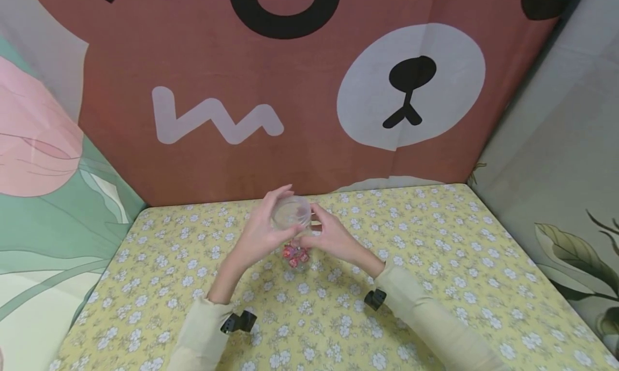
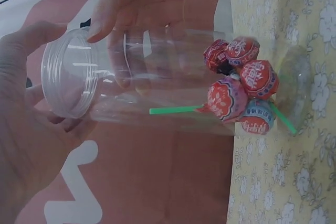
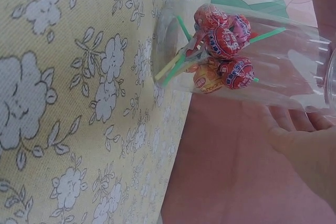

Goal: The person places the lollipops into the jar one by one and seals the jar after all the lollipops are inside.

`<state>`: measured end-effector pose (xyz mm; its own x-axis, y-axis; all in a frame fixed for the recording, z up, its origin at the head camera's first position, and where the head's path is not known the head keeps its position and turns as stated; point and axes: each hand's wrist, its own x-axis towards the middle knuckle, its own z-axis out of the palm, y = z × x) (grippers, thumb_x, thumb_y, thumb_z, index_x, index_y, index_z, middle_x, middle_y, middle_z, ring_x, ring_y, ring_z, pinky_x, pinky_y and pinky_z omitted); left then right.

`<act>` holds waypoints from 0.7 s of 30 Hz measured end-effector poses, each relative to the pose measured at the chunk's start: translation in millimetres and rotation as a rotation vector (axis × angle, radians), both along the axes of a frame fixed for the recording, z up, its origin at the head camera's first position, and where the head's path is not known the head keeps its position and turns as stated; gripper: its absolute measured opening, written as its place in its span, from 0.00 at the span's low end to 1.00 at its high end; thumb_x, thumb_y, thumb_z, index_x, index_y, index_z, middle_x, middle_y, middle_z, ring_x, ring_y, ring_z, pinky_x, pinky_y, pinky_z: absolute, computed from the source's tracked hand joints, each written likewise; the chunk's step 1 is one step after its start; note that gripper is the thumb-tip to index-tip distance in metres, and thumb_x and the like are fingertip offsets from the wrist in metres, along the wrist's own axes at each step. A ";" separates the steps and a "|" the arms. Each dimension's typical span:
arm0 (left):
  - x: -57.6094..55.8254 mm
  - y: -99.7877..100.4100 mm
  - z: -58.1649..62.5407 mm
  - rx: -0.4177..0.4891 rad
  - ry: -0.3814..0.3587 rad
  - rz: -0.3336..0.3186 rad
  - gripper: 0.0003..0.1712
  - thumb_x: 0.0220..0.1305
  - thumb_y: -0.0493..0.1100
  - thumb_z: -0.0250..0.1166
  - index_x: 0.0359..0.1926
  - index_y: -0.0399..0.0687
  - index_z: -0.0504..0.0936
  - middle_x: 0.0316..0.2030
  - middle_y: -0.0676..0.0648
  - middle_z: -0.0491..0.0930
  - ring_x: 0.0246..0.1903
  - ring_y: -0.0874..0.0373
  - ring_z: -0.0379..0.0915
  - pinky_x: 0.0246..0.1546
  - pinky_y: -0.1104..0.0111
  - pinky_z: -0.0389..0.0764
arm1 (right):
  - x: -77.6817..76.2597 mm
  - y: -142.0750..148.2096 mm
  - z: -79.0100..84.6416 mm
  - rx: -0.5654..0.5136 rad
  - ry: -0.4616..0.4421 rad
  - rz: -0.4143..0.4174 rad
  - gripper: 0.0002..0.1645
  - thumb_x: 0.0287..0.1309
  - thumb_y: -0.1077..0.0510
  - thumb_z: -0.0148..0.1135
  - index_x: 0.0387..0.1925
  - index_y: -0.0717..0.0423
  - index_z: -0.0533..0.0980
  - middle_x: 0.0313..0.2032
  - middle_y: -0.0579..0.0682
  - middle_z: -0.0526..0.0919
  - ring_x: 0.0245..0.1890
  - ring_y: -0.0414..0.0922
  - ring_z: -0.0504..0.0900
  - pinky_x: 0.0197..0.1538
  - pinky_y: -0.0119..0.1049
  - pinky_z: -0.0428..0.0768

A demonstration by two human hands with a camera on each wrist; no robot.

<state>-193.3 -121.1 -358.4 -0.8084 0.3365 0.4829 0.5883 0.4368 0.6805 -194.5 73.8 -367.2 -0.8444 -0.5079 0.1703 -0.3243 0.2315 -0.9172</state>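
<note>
A tall clear plastic jar (image 2: 173,98) stands upright on the table, with several wrapped lollipops (image 2: 247,82) near its bottom. Their wrappers are mostly red, and green sticks poke out among them. At the jar's top is a clear, ridged round lid (image 2: 68,74). My left hand (image 1: 263,226) holds the lid, its thumb on the near side and its fingers round the far side. Just below, my right hand (image 1: 333,236) grips the upper part of the jar from the right. In the right wrist view, the jar partly hides the right fingers (image 3: 299,119).
A yellow cloth with white flowers (image 1: 300,322) covers the table. Behind it hangs a reddish-brown printed curtain (image 1: 217,166) along the far edge. Printed fabric also hangs at the left (image 1: 43,226) and the right (image 1: 556,145).
</note>
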 end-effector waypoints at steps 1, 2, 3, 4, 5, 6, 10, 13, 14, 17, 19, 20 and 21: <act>-0.2 0.9 0.1 -0.001 -0.002 -0.001 0.45 0.53 0.47 0.73 0.69 0.58 0.60 0.61 0.49 0.69 0.56 0.54 0.68 0.49 0.50 0.73 | -1.8 -0.1 -2.7 0.005 0.005 -0.003 0.40 0.54 0.58 0.69 0.66 0.58 0.61 0.58 0.60 0.70 0.58 0.50 0.71 0.60 0.43 0.71; -0.2 2.0 0.3 -0.005 -0.005 0.003 0.45 0.53 0.47 0.73 0.69 0.57 0.61 0.61 0.49 0.68 0.56 0.54 0.68 0.49 0.49 0.73 | -4.1 -0.1 -6.0 0.008 0.008 -0.005 0.40 0.54 0.58 0.69 0.66 0.57 0.61 0.59 0.60 0.70 0.58 0.50 0.71 0.60 0.43 0.71; -0.3 3.3 0.4 -0.012 -0.003 0.013 0.44 0.53 0.48 0.73 0.69 0.56 0.61 0.61 0.50 0.68 0.55 0.55 0.68 0.49 0.50 0.74 | -6.5 0.0 -9.8 0.008 0.007 -0.007 0.41 0.54 0.58 0.70 0.66 0.56 0.61 0.59 0.60 0.70 0.58 0.50 0.70 0.60 0.43 0.71; -0.1 4.8 0.6 -0.023 0.002 0.028 0.44 0.53 0.49 0.73 0.69 0.56 0.62 0.60 0.50 0.69 0.55 0.55 0.68 0.48 0.51 0.74 | -9.4 -0.1 -14.4 0.006 0.008 -0.009 0.41 0.53 0.57 0.70 0.66 0.55 0.61 0.60 0.59 0.70 0.58 0.49 0.70 0.60 0.43 0.70; 0.2 6.3 0.8 -0.037 0.013 0.044 0.43 0.53 0.50 0.73 0.68 0.56 0.63 0.60 0.51 0.69 0.54 0.55 0.68 0.48 0.51 0.73 | -12.1 -0.1 -18.6 0.005 0.007 -0.010 0.41 0.53 0.56 0.70 0.66 0.54 0.61 0.60 0.58 0.70 0.58 0.48 0.70 0.61 0.42 0.70; 0.5 7.7 1.3 -0.055 0.032 0.055 0.42 0.54 0.51 0.72 0.68 0.55 0.65 0.59 0.51 0.70 0.55 0.55 0.67 0.49 0.51 0.73 | -14.9 -0.1 -23.0 0.003 0.008 -0.012 0.41 0.53 0.55 0.71 0.66 0.52 0.61 0.60 0.57 0.70 0.58 0.48 0.70 0.61 0.42 0.70; 0.9 11.9 3.4 -0.147 0.177 0.066 0.30 0.56 0.52 0.70 0.59 0.51 0.76 0.57 0.48 0.72 0.54 0.52 0.66 0.48 0.53 0.71 | -19.6 0.9 -30.7 -0.004 0.019 -0.014 0.42 0.52 0.52 0.72 0.66 0.48 0.62 0.60 0.54 0.70 0.58 0.45 0.71 0.60 0.40 0.71; -0.3 12.9 5.2 -0.207 0.292 0.036 0.20 0.57 0.49 0.68 0.51 0.48 0.82 0.54 0.44 0.75 0.54 0.49 0.66 0.48 0.54 0.69 | -19.5 2.0 -31.6 -0.006 0.027 -0.013 0.42 0.52 0.49 0.72 0.66 0.44 0.63 0.58 0.49 0.71 0.57 0.43 0.71 0.59 0.39 0.72; -1.0 12.9 5.7 -0.220 0.318 0.024 0.19 0.57 0.49 0.68 0.49 0.48 0.83 0.53 0.43 0.75 0.54 0.48 0.66 0.48 0.54 0.68 | -19.3 2.4 -31.7 -0.005 0.028 -0.013 0.41 0.52 0.49 0.72 0.65 0.42 0.63 0.58 0.47 0.71 0.57 0.43 0.72 0.59 0.39 0.72; -2.2 11.7 6.6 -0.250 0.339 -0.008 0.18 0.59 0.48 0.67 0.49 0.46 0.83 0.53 0.42 0.75 0.55 0.48 0.66 0.49 0.54 0.68 | -19.1 3.0 -31.6 -0.008 0.032 -0.011 0.41 0.52 0.48 0.71 0.65 0.40 0.62 0.56 0.43 0.72 0.57 0.44 0.72 0.59 0.38 0.72; -2.3 10.0 6.3 -0.254 0.312 -0.023 0.19 0.60 0.49 0.67 0.51 0.47 0.83 0.56 0.42 0.74 0.56 0.48 0.65 0.50 0.53 0.69 | -19.0 3.3 -31.6 -0.008 0.034 -0.009 0.41 0.52 0.47 0.71 0.65 0.41 0.62 0.56 0.44 0.72 0.57 0.46 0.72 0.59 0.38 0.72; -2.1 8.9 6.2 -0.249 0.287 -0.032 0.21 0.60 0.49 0.67 0.52 0.47 0.82 0.57 0.43 0.73 0.56 0.48 0.65 0.51 0.52 0.70 | -18.9 3.4 -31.5 -0.009 0.036 -0.010 0.41 0.52 0.47 0.71 0.65 0.42 0.63 0.56 0.46 0.72 0.57 0.46 0.72 0.59 0.38 0.72; -1.7 7.8 6.2 -0.242 0.253 -0.043 0.22 0.60 0.50 0.66 0.54 0.48 0.82 0.59 0.44 0.71 0.58 0.48 0.64 0.52 0.50 0.69 | -18.7 3.4 -31.2 -0.009 0.037 -0.012 0.41 0.51 0.47 0.72 0.65 0.42 0.63 0.57 0.47 0.72 0.57 0.46 0.72 0.59 0.39 0.72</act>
